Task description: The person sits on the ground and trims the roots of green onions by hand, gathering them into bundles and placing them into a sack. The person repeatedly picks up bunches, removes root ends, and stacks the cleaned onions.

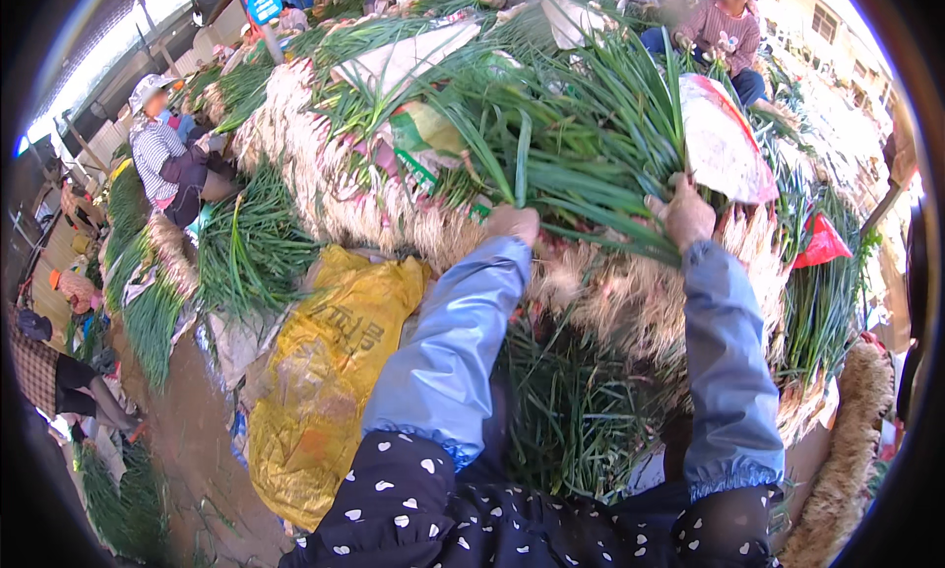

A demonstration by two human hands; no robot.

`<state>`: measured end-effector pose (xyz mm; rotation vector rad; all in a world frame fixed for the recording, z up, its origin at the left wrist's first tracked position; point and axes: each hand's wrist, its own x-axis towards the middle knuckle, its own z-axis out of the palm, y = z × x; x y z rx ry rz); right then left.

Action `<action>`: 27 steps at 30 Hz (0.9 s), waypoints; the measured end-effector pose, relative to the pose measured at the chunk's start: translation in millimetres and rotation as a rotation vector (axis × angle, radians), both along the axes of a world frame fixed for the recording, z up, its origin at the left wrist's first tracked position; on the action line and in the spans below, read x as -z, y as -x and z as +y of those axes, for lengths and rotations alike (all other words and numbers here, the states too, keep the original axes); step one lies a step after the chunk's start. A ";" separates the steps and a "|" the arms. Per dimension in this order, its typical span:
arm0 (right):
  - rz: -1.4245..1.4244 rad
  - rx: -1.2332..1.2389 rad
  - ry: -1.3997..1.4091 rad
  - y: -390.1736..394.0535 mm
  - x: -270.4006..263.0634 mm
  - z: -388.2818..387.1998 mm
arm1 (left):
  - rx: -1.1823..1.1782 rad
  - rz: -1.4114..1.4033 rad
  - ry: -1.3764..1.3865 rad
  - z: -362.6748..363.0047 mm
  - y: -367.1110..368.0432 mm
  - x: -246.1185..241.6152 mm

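Observation:
Both my arms, in shiny blue oversleeves, reach to a large heap of spring onions [413, 221] with green leaves and pale, stringy roots. My left hand [514, 223] is closed around green leaves at the front of the heap. To the right, my right hand [686, 212] grips a bundle of long green leaves [598, 195], its thumb towards the left. The bundle's roots hang below, partly blurred. A white and red plastic sack [727, 140] lies just beyond my right hand. Loose green leaves [576, 413] lie low between my arms.
A crumpled yellow woven sack [332, 376] lies left of my left arm. One person in a striped top [159, 158] sits at the left of the heap, another [723, 33] at the upper right. A row of roots [849, 450] lies at the lower right.

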<state>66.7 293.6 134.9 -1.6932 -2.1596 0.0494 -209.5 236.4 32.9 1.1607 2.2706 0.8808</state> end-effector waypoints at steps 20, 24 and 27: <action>-0.584 -0.248 -0.205 56.7 5.9 12.7 | 0.242 0.378 -0.223 93.6 -7.2 54.5; -0.158 -0.156 -0.312 49.5 -24.4 35.2 | 0.075 -0.701 -0.496 139.4 -30.4 68.3; -0.356 0.023 -0.264 73.7 -12.5 33.2 | 0.110 -0.793 -0.527 150.7 -1.5 82.0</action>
